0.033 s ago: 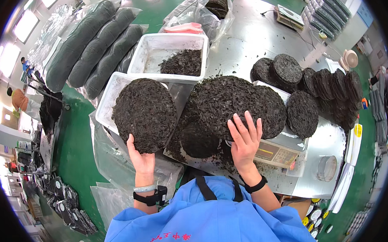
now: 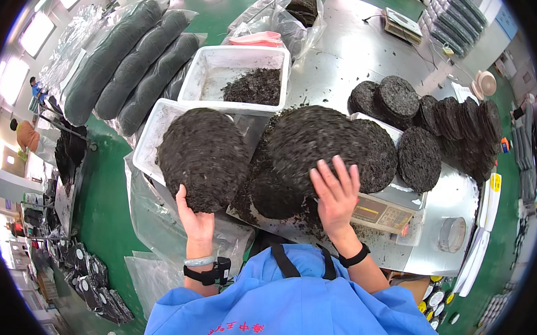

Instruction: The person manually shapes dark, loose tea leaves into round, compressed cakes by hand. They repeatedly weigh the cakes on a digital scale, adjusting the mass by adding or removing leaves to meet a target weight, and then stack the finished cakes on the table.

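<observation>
Two round sheets of dried dark seaweed are up in front of me. At the near rim of the left seaweed sheet [image 2: 203, 155], my left hand [image 2: 196, 218] grips with the thumb along its edge and the fingers hidden underneath. My right hand [image 2: 335, 194] lies with spread fingers over the near right edge of the other seaweed sheet [image 2: 312, 138], which is blurred; its thumb is hidden. Below that sheet, another dark disc [image 2: 275, 194] shows among loose flakes. Just to its right, more seaweed discs [image 2: 376, 157] rest on a scale [image 2: 381, 215].
Behind stand a white tub [image 2: 208, 80] with seaweed scraps and a second white tub [image 2: 145, 152]. Stacked seaweed rounds [image 2: 397, 96] line the right of the metal table [image 2: 341, 50]. Long bagged rolls [image 2: 114, 54] lie far left; a clear round dish [image 2: 452, 234] sits at right.
My right hand and the seaweed sheet under it have shifted slightly left, and the sheet is now blurred. The left sheet has moved a little right, while my left hand stays in place.
</observation>
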